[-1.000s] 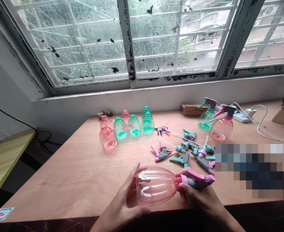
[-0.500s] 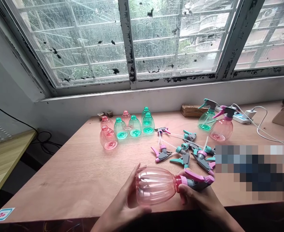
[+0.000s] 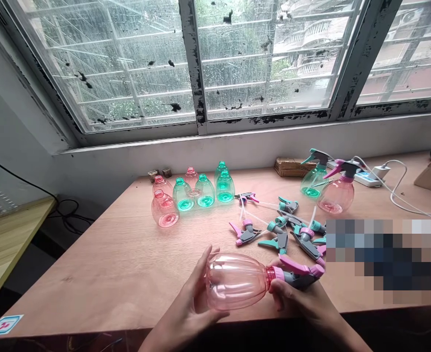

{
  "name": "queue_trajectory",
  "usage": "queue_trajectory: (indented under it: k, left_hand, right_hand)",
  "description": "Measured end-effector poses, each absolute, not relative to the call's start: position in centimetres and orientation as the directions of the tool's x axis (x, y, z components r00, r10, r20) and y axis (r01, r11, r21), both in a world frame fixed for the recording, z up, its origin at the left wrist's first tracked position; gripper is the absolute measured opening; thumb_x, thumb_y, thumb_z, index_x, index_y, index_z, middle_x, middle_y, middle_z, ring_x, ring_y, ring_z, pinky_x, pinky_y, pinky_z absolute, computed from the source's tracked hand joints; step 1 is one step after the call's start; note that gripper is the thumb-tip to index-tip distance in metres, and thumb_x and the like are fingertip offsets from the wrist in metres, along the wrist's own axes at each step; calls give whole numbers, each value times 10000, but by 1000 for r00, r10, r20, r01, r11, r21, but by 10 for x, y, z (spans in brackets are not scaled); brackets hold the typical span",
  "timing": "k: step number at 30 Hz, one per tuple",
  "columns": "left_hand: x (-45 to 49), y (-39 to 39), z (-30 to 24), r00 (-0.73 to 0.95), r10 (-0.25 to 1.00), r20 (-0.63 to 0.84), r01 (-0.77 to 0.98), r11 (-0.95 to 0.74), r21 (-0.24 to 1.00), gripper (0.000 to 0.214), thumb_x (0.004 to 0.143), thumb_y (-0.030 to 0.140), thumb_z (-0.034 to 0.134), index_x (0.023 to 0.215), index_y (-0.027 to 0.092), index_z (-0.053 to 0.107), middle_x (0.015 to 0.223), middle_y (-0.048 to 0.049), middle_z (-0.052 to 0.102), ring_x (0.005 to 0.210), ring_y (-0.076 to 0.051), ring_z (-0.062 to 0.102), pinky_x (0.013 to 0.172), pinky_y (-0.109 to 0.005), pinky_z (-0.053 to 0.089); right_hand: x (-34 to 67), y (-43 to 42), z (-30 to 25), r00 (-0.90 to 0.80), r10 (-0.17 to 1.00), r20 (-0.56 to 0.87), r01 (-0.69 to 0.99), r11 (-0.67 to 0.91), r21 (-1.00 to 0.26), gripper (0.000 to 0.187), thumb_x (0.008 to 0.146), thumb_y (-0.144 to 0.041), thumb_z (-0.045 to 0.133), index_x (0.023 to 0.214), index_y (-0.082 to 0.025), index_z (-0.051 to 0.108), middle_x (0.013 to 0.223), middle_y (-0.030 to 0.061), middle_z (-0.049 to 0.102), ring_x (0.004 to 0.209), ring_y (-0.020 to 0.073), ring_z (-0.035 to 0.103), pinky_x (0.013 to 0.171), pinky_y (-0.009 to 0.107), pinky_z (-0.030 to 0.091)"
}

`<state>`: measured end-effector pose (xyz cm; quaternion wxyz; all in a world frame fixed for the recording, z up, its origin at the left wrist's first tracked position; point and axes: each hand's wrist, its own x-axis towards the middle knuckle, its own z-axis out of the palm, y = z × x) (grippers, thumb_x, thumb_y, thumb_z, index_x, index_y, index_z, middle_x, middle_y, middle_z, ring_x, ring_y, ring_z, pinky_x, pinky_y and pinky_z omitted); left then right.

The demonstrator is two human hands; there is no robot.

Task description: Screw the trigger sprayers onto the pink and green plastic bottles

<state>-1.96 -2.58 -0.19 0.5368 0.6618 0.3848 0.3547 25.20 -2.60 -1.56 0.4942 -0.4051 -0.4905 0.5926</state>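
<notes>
A clear pink spray bottle (image 3: 235, 281) lies on its side above the front edge of the wooden table (image 3: 127, 264). My left hand (image 3: 189, 308) cups its round base, fingers wrapped round it. My right hand (image 3: 298, 298) grips the pink and grey trigger head (image 3: 299, 273) fitted on the bottle's neck. Just beyond lies a heap of loose trigger heads (image 3: 284, 230) in pink, teal and grey, with white dip tubes.
Several open pink and green bottles (image 3: 191, 193) stand at the table's back left. Two bottles with heads on, green (image 3: 312, 181) and pink (image 3: 337, 193), stand back right by a power strip (image 3: 367, 177) and white cable. A brown block (image 3: 290, 166) sits by the wall.
The bottle and both hands have stayed almost where they were; the left fingers have shifted slightly on the bottle's base.
</notes>
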Motion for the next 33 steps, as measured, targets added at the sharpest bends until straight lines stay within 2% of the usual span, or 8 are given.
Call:
queue_trajectory:
  k: [3,7,15,20,22,25,29,33]
  left_hand:
    - [-18,-27,0,451,889,74,123,-144,982,961,849,252,736,1537,430,88,1648,-61,205,1500,-314,215,1229,-542,135]
    - [-18,-29,2,439,898,35,55,-66,996,1101,729,299,847,1537,424,109,1643,-52,225,1499,-326,216,1232,-524,146]
    - [-19,-26,-3,454,888,74,91,-128,988,871,889,273,687,1526,453,121,1643,-26,226,1495,-287,244,1224,-501,194]
    - [-17,-29,1,426,904,35,40,-57,998,1090,736,284,839,1540,407,113,1622,-47,281,1488,-316,253,1230,-507,179]
    - [-18,-28,2,444,896,22,6,-28,1000,1026,757,324,818,1541,381,158,1626,-55,272,1487,-326,250,1222,-514,204]
    - [-20,-26,1,471,882,13,27,-29,999,958,794,322,785,1536,391,181,1642,-58,231,1477,-341,275,1209,-532,232]
    - [-19,-27,1,450,893,23,109,-81,991,955,826,268,759,1524,460,134,1644,-19,233,1499,-300,229,1230,-521,150]
    - [-18,-30,4,435,900,39,75,-80,994,1031,784,318,797,1541,415,103,1641,-45,238,1498,-318,226,1233,-526,137]
  right_hand:
    - [252,-26,-16,-190,982,8,-179,-27,-984,412,796,-550,733,946,-185,618,553,-21,629,502,150,522,533,295,376]
    - [253,-26,-16,-187,982,25,-164,-6,-986,397,804,-545,727,934,-184,627,536,-26,621,507,155,524,541,299,378]
    - [251,-26,-15,-157,987,19,-176,-9,-984,397,784,-543,746,921,-186,635,523,-27,630,490,147,525,525,288,400]
    - [251,-27,-15,-160,987,12,-142,-11,-990,387,780,-552,742,787,-180,635,534,-16,621,494,145,526,521,288,402]
    - [251,-26,-15,-159,987,7,-133,-14,-991,387,779,-549,744,761,-179,629,531,-13,621,493,144,524,514,284,394]
    - [252,-26,-15,-144,989,27,-145,6,-989,386,790,-540,741,886,-181,635,516,-24,626,485,145,520,510,281,380]
    - [252,-25,-16,-141,989,33,-160,10,-987,411,796,-544,736,959,-184,626,506,-29,624,484,151,517,524,293,380]
    - [252,-25,-15,-156,987,28,-167,1,-986,427,787,-565,732,961,-191,622,520,-30,617,482,159,525,533,302,393]
